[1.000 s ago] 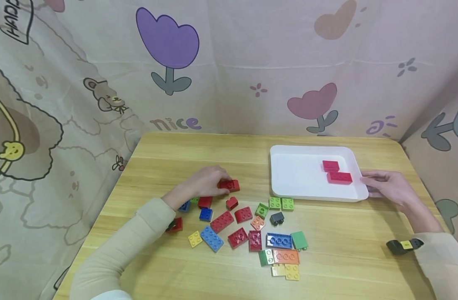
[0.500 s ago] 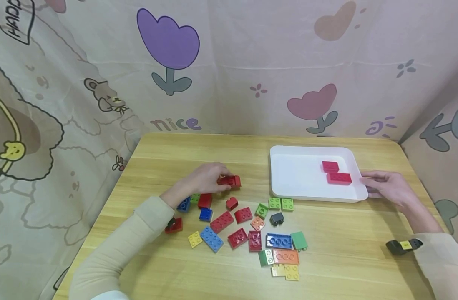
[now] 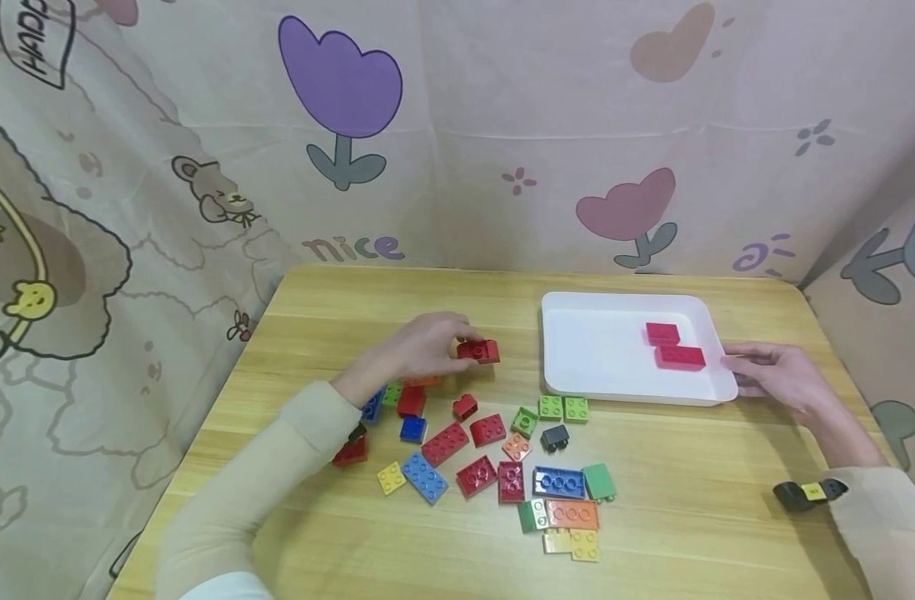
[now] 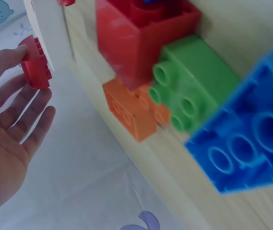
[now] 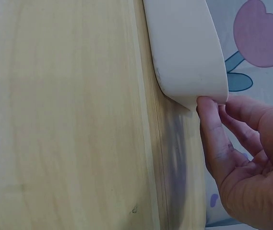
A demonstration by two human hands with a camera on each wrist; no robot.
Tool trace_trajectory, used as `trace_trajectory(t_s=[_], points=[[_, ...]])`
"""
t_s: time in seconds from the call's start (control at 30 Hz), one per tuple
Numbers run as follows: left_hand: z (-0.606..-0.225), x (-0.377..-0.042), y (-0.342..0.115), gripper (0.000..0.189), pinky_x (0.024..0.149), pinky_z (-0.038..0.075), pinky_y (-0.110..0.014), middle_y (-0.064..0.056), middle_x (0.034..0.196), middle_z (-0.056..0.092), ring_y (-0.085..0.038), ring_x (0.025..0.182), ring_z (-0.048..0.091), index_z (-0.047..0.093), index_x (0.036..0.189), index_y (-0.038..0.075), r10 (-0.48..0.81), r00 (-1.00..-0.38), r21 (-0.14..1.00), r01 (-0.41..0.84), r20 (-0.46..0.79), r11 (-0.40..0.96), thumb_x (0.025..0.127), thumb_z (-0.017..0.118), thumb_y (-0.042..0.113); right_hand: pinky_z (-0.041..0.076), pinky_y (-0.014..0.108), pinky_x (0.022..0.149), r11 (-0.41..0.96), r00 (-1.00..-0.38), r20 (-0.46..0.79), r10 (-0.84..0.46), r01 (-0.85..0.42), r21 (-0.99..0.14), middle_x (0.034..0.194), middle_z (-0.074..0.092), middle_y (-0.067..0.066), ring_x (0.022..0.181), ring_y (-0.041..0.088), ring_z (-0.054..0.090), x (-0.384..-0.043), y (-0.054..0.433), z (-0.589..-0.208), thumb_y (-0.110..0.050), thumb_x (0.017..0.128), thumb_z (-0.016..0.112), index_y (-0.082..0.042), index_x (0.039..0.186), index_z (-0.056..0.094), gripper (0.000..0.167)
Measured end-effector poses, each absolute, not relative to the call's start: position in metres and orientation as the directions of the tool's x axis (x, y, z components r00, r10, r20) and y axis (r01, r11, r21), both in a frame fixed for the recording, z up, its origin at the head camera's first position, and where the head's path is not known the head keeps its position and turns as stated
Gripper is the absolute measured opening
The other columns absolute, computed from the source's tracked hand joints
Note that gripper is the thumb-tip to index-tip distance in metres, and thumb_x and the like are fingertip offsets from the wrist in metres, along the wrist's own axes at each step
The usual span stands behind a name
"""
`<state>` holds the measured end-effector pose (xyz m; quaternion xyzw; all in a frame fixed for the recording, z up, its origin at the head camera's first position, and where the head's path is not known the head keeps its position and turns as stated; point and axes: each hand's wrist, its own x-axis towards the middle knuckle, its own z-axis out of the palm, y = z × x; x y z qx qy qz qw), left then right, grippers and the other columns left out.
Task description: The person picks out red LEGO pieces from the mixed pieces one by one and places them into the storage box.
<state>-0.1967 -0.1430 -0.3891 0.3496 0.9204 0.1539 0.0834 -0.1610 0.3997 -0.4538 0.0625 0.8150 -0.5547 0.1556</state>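
Note:
My left hand (image 3: 430, 346) pinches a red toy building block (image 3: 487, 352) between thumb and fingers, left of the white tray. In the left wrist view that block (image 4: 36, 67) shows its row of studs, held at the fingertips. My right hand (image 3: 780, 375) grips the right end of the white tray (image 3: 596, 346), thumb at the rim. The right wrist view shows the fingers of this hand (image 5: 251, 163) at the tray's corner (image 5: 189, 52). Two red blocks, a shorter one (image 3: 662, 333) and a longer one (image 3: 680, 358), lie in the tray's right half.
Loose blocks spread over the wooden table (image 3: 315, 533), among them a blue one (image 3: 425, 477), a red one (image 3: 445, 443) and an orange one (image 3: 572, 514). Two lime green blocks, one of them this block (image 3: 551, 407), sit right at the tray's front edge. A printed cloth (image 3: 457, 208) hangs behind.
My left hand has moved right and slightly away from me with the red block, uncovering an orange block behind the wrist. The right hand and the tray stay put.

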Motion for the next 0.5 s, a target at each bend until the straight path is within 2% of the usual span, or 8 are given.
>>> trace_trajectory(t_s=[0.17, 0.33, 0.5], points=[[-0.388, -0.199, -0.128, 0.040, 0.087, 0.059, -0.028, 0.000, 0.108, 0.075, -0.017, 0.097, 0.070, 0.075, 0.128, 0.011, 0.712, -0.702, 0.344, 0.662, -0.027, 0.666, 0.093, 0.082, 0.028, 0.065, 0.026, 0.073, 0.370, -0.943, -0.324, -0.075, 0.276, -0.887, 0.090, 0.073, -0.029, 0.082, -0.002, 0.074, -0.161, 0.399, -0.453, -0.022, 0.101, 0.073, -0.048, 0.096, 0.071, 0.027], [-0.388, -0.200, -0.112, 0.041, 0.086, 0.058, -0.027, -0.001, 0.109, 0.075, -0.021, 0.099, 0.071, 0.074, 0.130, 0.011, 0.744, -0.667, 0.345, 0.690, -0.037, 0.636, 0.093, 0.082, 0.028, 0.065, 0.025, 0.073, 0.363, -0.944, -0.322, -0.076, 0.275, -0.890, 0.091, 0.073, -0.029, 0.081, -0.001, 0.074, -0.161, 0.399, -0.453, -0.021, 0.101, 0.073, -0.048, 0.096, 0.071, 0.027], [-0.387, -0.201, -0.096, 0.042, 0.087, 0.057, -0.026, -0.001, 0.110, 0.074, -0.018, 0.100, 0.070, 0.073, 0.131, 0.011, 0.767, -0.639, 0.361, 0.704, -0.051, 0.611, 0.094, 0.081, 0.029, 0.065, 0.025, 0.073, 0.377, -0.945, -0.320, -0.071, 0.272, -0.885, 0.091, 0.073, -0.030, 0.082, -0.002, 0.074, -0.162, 0.400, -0.455, -0.022, 0.100, 0.074, -0.047, 0.097, 0.072, 0.025]])
